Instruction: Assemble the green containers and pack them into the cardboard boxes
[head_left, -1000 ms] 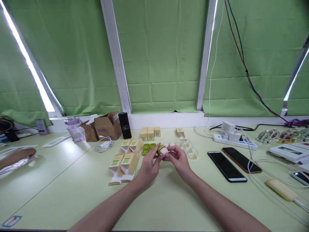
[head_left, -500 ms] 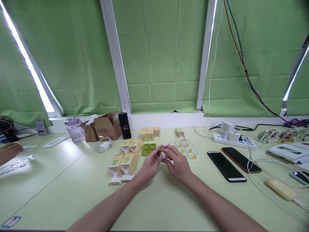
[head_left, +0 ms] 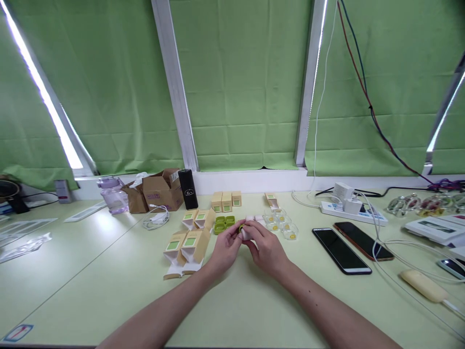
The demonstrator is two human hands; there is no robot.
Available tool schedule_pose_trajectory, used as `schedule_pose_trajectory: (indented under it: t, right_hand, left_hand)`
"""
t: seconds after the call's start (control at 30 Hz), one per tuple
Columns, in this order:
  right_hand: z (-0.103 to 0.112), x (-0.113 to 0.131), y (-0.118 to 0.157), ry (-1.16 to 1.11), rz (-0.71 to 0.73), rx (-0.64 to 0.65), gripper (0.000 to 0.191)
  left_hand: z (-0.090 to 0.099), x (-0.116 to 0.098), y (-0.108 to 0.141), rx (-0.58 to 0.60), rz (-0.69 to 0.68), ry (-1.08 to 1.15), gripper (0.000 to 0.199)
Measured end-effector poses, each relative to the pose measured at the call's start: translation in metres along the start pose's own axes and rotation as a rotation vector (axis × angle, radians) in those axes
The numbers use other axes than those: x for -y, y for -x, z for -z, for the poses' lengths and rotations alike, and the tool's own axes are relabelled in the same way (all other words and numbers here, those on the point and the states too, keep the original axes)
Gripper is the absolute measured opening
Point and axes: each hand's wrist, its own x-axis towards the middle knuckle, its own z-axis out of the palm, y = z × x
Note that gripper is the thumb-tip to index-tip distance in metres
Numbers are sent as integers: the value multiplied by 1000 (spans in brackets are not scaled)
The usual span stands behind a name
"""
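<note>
Near the middle of the frame, the left hand (head_left: 225,249) and the right hand (head_left: 268,249) are meeting and holding a small white-and-green item (head_left: 245,235) between them. The left fingers are curling in and pinching it from the left, with almost no gap showing; the right fingers are closing over its top and right side, covering much of it, so their exact grip is hard to tell. Just left of the fingertips, four green cups (head_left: 220,231) are standing in a block, while clear cups with yellow centres (head_left: 290,231) are lying right of the hands. Open cartons (head_left: 194,244) are resting at centre left, and three small boxes (head_left: 226,201) are standing farther up. Two phones (head_left: 341,250) are lying at the right, below a white power strip (head_left: 330,209).
</note>
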Motion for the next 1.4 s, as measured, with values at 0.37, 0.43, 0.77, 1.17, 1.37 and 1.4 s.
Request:
schedule_pose_trajectory:
  t: [0.37,0.43,0.77,1.17,1.37,1.4]
  right_hand:
    - [2,4,-4,48,19,-13,30]
    - [2,5,-4,54,21,-14,30]
    - [0,5,-4,104,45,-19,33]
    - [-5,-5,6,97,31,-5,46]
    - [-7,-6,7,101,25,-16,39]
    - [-7,-6,7,104,27,-18,39]
  left_hand:
    - [-7,-8,-2,-74,41,74,53]
    - [-7,-7,-2,-79,27,70,53]
    - [-7,-5,-1,-86,5,50,53]
    - [-8,1,1,14,60,102,72]
    - [-7,-1,0,16,49,58,66]
    - [-7,-2,0,18,46,59,65]
